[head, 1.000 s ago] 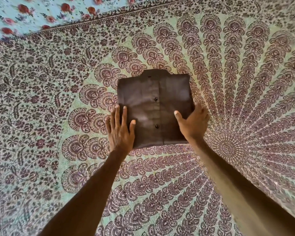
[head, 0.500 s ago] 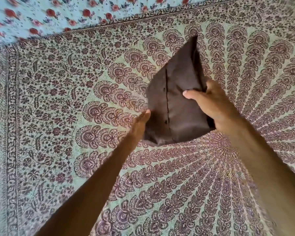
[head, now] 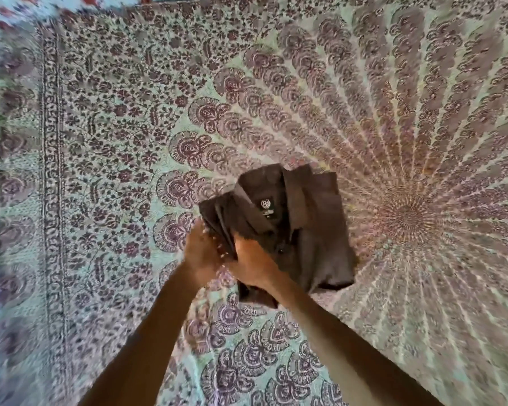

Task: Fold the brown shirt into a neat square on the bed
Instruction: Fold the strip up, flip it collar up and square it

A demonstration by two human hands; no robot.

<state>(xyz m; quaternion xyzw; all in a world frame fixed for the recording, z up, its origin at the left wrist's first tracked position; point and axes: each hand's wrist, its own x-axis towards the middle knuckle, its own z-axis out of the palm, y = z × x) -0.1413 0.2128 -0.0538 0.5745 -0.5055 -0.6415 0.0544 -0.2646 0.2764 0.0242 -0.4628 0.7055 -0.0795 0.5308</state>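
The brown shirt [head: 305,227] is a folded bundle near the middle of the bed, its collar and neck label facing up and its layers loosened at the left. My left hand [head: 201,253] grips the bundle's left edge. Just beside it, my right hand [head: 251,266] holds the near left part, with the thumb on top of the cloth. Both hands are close together and blurred by motion. The shirt's near edge is hidden under my right wrist.
A patterned mandala bedspread [head: 115,148] in green and maroon covers the bed. Its border runs down the left side, and a light floral sheet [head: 0,27] shows at the top left corner.
The shirt lay flat, buttons up, under both palms; it was lifted on edge and turned over. It now shows the collar side, and both hands have come together at its left.
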